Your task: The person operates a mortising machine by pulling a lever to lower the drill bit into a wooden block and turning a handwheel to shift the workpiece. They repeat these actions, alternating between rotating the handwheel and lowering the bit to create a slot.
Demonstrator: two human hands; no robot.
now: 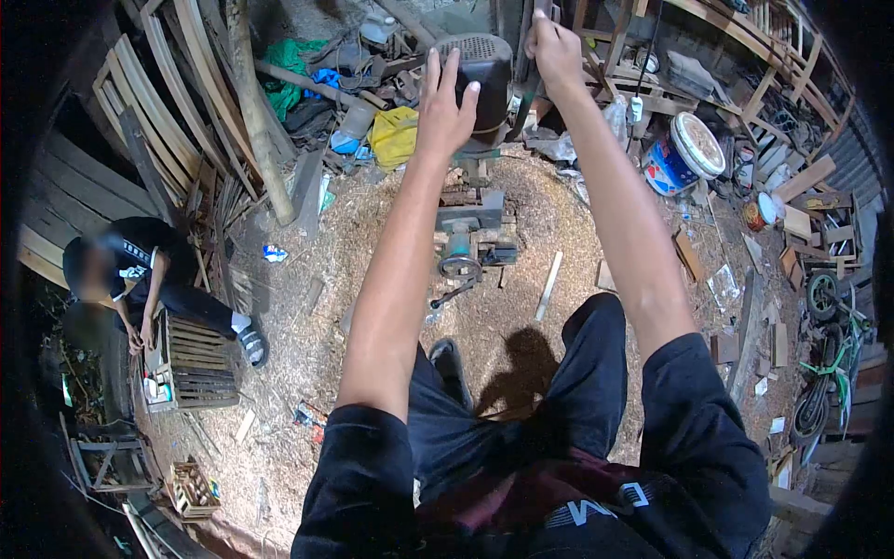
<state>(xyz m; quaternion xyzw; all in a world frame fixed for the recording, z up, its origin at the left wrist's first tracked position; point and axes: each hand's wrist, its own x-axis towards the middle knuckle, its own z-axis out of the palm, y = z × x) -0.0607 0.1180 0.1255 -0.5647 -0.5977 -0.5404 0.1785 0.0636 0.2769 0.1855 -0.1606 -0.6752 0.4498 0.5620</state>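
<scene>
At the top of the head view stands a machine with a dark, rounded motor housing (486,70), its top perforated. My left hand (447,110) lies against the housing's left side, fingers stretched out and thumb apart. To the right of the housing, my right hand (557,51) is closed around a dark lever (540,11), mostly hidden by the fingers. Below the housing, a metal vise (470,216) sits on the machine's base. A handwheel (460,268) with a crank handle (456,291) is at its near end.
Wood shavings (372,219) cover the floor. A person (140,270) sits at left beside a slatted wooden crate (200,359). A paint bucket (684,154), wood offcuts and a small green bicycle (838,354) are at right. A yellow sack (393,137) lies behind.
</scene>
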